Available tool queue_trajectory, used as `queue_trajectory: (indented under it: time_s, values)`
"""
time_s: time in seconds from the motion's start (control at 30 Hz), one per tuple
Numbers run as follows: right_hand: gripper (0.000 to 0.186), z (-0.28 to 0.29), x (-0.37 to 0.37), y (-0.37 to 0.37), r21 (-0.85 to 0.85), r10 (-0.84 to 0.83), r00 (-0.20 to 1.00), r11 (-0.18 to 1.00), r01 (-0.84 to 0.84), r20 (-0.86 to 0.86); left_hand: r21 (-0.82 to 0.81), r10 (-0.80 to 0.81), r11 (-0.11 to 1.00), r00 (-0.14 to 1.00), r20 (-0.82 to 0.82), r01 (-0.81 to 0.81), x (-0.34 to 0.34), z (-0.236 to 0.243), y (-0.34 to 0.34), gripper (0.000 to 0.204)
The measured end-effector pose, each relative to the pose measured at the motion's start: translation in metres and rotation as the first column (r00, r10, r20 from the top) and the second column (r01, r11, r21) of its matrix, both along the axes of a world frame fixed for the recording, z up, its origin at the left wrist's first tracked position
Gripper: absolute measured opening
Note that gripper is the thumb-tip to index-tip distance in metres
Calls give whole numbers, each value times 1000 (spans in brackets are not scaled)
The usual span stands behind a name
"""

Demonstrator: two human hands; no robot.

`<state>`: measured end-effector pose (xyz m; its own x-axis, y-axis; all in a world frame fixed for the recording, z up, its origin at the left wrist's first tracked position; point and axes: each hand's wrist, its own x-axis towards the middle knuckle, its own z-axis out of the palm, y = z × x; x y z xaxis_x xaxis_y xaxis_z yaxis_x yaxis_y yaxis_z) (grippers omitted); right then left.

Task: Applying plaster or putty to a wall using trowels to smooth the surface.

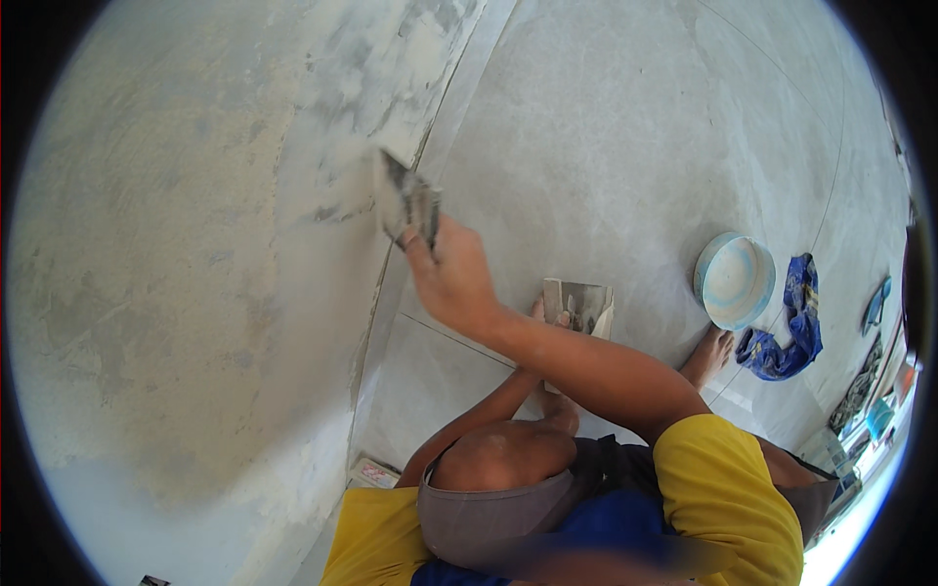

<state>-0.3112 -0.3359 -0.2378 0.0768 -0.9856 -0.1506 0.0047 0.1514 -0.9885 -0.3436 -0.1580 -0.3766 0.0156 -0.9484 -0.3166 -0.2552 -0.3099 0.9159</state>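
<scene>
My right hand [447,269] grips a flat metal putty knife [394,190] with whitish smears, held at the plastered wall [195,195] just left of the joint with the tiles; the blade is motion-blurred. My left hand [542,317], partly hidden behind my right forearm, holds a square, putty-smeared metal plate [591,303] low between my feet, its fingers at the plate's left edge.
A round pale blue tub [733,280] of whitish material stands on the grey tiled floor [596,146] beside my right foot. A crumpled blue cloth [796,322] lies next to it. Further objects [879,420] line the right rim. My bent knee [493,454] is below.
</scene>
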Motion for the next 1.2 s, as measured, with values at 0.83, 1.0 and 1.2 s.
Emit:
queue_trajectory:
  time_s: [0.83,1.0,1.2]
  values:
    - [49,43,-253,-13,-334,-13,344,284,-899,-939,350,384,915,-168,-908,201,26,98,-116,45]
    - [44,79,-291,-29,-155,4,203,633,-759,-979,64,227,962,646,-729,-267,24,162,-154,38]
    - [25,122,-227,-53,460,-295,947,863,207,127,-618,384,554,830,-404,-557,-25,160,-181,49]
